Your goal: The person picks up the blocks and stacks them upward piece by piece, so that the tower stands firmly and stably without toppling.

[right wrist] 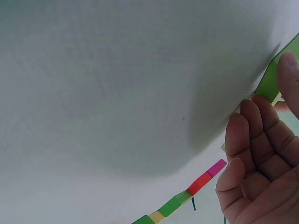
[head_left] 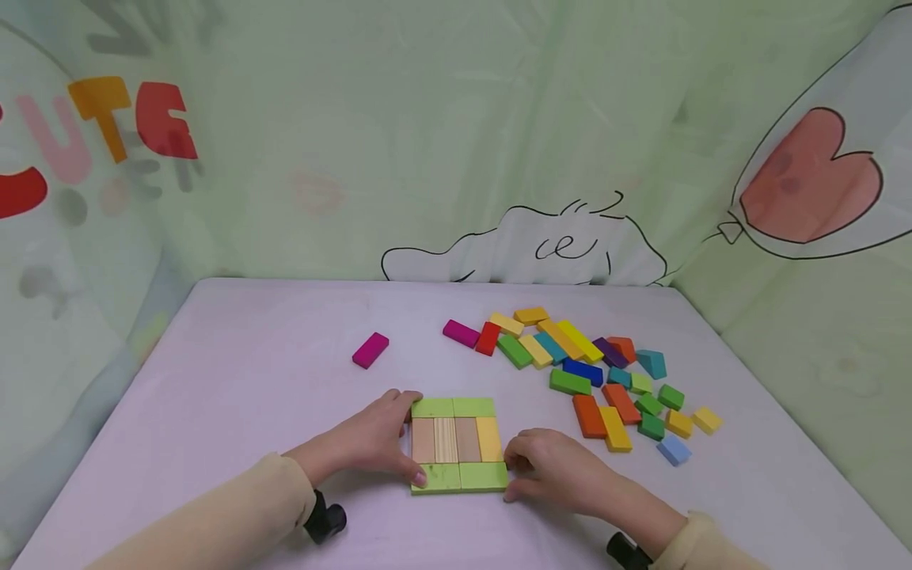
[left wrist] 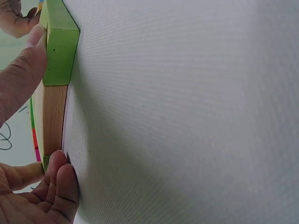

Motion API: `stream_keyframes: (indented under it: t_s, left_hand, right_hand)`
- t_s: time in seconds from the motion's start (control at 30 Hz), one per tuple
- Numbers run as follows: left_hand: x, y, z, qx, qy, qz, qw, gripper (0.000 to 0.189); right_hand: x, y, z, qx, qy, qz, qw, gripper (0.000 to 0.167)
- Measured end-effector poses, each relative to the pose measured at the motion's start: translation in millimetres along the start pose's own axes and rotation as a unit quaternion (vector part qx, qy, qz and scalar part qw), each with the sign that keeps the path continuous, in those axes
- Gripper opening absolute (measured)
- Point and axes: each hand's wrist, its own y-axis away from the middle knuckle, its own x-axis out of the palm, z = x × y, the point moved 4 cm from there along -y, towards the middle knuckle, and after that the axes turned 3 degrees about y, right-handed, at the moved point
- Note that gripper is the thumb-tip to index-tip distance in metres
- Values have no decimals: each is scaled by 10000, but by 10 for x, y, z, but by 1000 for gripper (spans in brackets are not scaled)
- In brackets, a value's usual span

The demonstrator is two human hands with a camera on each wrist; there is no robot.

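Note:
A flat, square arrangement of wooden blocks lies on the table: light green blocks (head_left: 484, 476) along the near and far sides, with natural-wood blocks (head_left: 445, 440) and a yellow block (head_left: 489, 440) between them. My left hand (head_left: 378, 438) spans its left side, thumb (left wrist: 28, 70) on the near green block, fingers (left wrist: 65, 186) curled round the far left corner. At the near right corner, my right hand (head_left: 556, 469) touches the edge with its thumb (right wrist: 289, 79) and fingertips, the fingers loosely bent.
Many coloured blocks lie scattered at the right, among them a dark blue block (head_left: 583, 372), an orange-red block (head_left: 588, 416) and a light blue block (head_left: 674, 450). A magenta block (head_left: 370, 350) lies alone beyond the square. Printed curtains (head_left: 427, 119) enclose the table (head_left: 249, 356).

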Motion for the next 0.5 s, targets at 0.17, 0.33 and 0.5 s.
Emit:
stream_keyframes:
  t_s: [0.17,0.33,0.5]
  left_hand:
    - [-1,-9,-3,26,-17,-23,10000,111]
    - [7,-15,2,15,-41,-11,10000,111]
    - [11,-18,5,-61,-31,-7,10000,112]
  right_hand:
    - [0,-3,-5,8,21,-11,10000,30]
    - [9,-7,-4,22,1,-6,10000,30]
    - [13,-3,-10,70,-96,6,9999,32]
